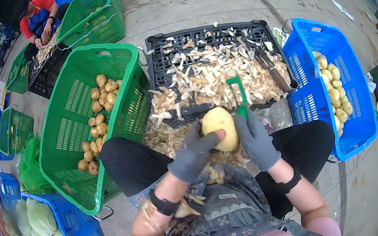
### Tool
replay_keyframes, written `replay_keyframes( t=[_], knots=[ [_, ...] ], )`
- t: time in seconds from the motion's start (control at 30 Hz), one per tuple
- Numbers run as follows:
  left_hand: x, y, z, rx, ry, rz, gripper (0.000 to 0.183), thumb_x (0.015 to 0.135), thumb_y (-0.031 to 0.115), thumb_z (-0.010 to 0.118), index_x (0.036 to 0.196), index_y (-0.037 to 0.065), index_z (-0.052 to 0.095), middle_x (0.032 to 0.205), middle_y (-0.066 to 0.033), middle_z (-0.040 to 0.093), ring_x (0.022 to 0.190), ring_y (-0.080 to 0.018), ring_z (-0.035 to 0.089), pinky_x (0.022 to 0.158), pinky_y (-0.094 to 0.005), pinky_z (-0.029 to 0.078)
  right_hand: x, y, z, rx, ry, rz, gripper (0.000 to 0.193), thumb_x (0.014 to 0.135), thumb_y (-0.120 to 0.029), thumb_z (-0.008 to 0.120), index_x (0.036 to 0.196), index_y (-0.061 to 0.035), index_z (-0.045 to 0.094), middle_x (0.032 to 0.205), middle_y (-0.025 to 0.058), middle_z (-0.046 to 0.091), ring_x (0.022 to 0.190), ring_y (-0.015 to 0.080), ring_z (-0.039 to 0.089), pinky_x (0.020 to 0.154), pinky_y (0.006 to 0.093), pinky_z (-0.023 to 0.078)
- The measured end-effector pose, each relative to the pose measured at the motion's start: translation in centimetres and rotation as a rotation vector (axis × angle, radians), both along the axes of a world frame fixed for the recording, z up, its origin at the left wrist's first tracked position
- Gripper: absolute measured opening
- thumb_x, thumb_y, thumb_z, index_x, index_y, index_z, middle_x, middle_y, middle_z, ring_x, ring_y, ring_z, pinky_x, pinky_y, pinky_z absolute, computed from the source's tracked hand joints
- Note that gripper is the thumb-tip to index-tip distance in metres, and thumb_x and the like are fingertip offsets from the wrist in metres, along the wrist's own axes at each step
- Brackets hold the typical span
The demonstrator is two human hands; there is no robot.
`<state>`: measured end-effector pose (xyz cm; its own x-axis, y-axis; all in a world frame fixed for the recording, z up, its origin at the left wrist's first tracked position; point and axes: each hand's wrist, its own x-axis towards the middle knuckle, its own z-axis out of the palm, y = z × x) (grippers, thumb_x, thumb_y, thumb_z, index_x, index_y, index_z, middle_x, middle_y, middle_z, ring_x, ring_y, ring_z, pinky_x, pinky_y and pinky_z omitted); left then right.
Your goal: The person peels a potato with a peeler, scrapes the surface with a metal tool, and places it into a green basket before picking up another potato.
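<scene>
A green basket [70, 134] of unpeeled potatoes [98, 119] stands tilted at the left, just beside the person's knee. The gloved left hand [194, 151] is closed around a peeled potato [219, 127] held above the lap, its long axis roughly upright, while the gloved right hand [255, 139] touches its right side and grips a green peeler [240, 96] that points up and away. Beyond lies a black crate [213, 70] strewn with peelings [213, 81], and at the right a blue basket [330, 88] with peeled potatoes [333, 92].
</scene>
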<state>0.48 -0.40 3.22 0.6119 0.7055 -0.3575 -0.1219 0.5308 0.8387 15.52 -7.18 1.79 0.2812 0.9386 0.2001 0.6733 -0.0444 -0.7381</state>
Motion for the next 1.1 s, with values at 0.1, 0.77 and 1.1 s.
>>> replay_keyframes(
  t=[0.1, 0.77, 1.1],
  knots=[
    [-1.5, 0.9, -1.1, -0.218, -0.08, -0.055, 0.064, 0.074, 0.03, 0.066, 0.126, 0.005, 0.039, 0.115, -0.0119, 0.052, 0.104, -0.0234, 0.054, 0.086, -0.0344, 0.046, 0.8, -0.6, -0.9, 0.126, -0.148, 0.172, 0.022, 0.093, -0.015, 0.044, 0.106, 0.0013, 0.05, 0.086, 0.0122, 0.055, 0.077, 0.0231, 0.054, 0.067, 0.0307, 0.044],
    [-1.1, 0.9, -0.2, 0.592, 0.201, -0.255, 0.084, 0.056, 0.017, 0.082, 0.124, 0.003, 0.034, 0.113, -0.0092, 0.051, 0.103, -0.0198, 0.052, 0.088, -0.0316, 0.044, 0.6, -1.5, 1.0, -0.011, 0.211, 0.017, 0.023, 0.087, -0.02, 0.054, 0.097, -0.0009, 0.048, 0.071, 0.0195, 0.056, 0.065, 0.036, 0.058, 0.052, 0.0424, 0.041],
    [-1.0, 0.0, -1.0, 0.872, 0.505, -0.095, 0.076, 0.056, 0.014, 0.081, 0.117, 0.003, 0.037, 0.101, -0.0109, 0.057, 0.094, -0.0198, 0.057, 0.082, -0.0309, 0.045, 1.7, -1.7, 2.5, 0.139, -0.092, 0.084, 0.019, 0.085, -0.017, 0.053, 0.097, -0.0028, 0.05, 0.074, 0.018, 0.055, 0.064, 0.0352, 0.058, 0.051, 0.0417, 0.042]
  ],
)
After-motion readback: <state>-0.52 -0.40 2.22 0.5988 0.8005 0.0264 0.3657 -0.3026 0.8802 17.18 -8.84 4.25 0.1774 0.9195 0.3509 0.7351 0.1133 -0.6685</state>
